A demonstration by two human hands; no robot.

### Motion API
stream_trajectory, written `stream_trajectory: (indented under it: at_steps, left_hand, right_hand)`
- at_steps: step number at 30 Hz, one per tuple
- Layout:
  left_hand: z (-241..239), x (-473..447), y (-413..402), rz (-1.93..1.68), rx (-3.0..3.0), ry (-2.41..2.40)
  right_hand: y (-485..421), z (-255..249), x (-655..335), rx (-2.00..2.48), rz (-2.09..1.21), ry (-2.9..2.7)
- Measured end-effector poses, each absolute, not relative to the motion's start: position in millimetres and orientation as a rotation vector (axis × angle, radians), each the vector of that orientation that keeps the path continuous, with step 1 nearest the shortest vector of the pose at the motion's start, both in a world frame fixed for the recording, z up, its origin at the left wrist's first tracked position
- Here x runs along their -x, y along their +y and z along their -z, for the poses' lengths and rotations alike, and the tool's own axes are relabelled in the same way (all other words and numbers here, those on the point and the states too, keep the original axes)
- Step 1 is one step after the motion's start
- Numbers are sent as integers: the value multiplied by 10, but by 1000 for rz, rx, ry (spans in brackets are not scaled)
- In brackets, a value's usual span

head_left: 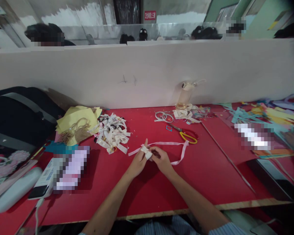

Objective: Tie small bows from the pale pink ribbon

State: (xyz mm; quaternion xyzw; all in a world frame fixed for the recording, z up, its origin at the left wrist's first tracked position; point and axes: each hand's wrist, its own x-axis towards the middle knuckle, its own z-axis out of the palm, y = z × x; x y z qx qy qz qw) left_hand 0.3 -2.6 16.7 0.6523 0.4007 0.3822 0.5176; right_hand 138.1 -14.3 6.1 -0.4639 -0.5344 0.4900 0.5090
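Observation:
Both my hands meet over the middle of the red table. My left hand [138,164] is closed on a small white ribbon bow [146,152], its thumb pointing up beside it. At the bow's right side, my right hand [162,159] has its fingers pinched together against it. A long pale pink ribbon [180,143] runs behind the hands and loops round on the right; whether it joins the bow is hidden by the fingers. Scissors [186,135] with yellow handles lie beyond the ribbon. To the left of the hands is a pile of white ribbon pieces [114,132].
Yellow paper [82,119] with twine on it, a power bank [45,181] with a cable and a dark bag [19,114] stand at left. A bottle [185,94] is by the white partition [100,75]. At right are a thin stick [227,158], coloured strips [247,114] and a phone [271,176].

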Motion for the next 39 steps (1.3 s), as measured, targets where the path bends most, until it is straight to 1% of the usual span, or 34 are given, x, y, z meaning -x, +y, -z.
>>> stream_trajectory:
  at_steps: [6,10,13,17,20,27,33,36,39]
  left_hand:
    - [-194,11,-17,-977,-1720,1003]
    - [-277,91,2,-1139,-1800,1072]
    - [-344,172,24,-1221,-1839,1094]
    - [-374,239,44,-1061,-1853,938]
    - [-349,245,51,-974,-1905,853]
    - [-253,224,73,-1102,-1968,923]
    - [-167,230,80,-1111,-2008,1049]
    - [-143,234,87,-1108,-1982,1118]
    - [-141,234,94,-1109,-1937,1164]
  right_hand:
    - [-54,-40,-1469,1120,-1260,-1053]
    - [-31,-15,-1485,1064,-1334,-949]
    - [-46,-18,-1496,1030,-1402,-985]
    - [-62,-53,-1514,980,-1514,-1124]
    - [-55,-76,-1515,927,-1507,-1214]
    - [-52,-58,-1474,958,-1427,-1213]
    - [-80,-55,-1433,1028,-1318,-1275]
    - [-96,-57,-1412,1011,-1341,-1242]
    - [-115,-48,-1402,963,-1444,-1215]
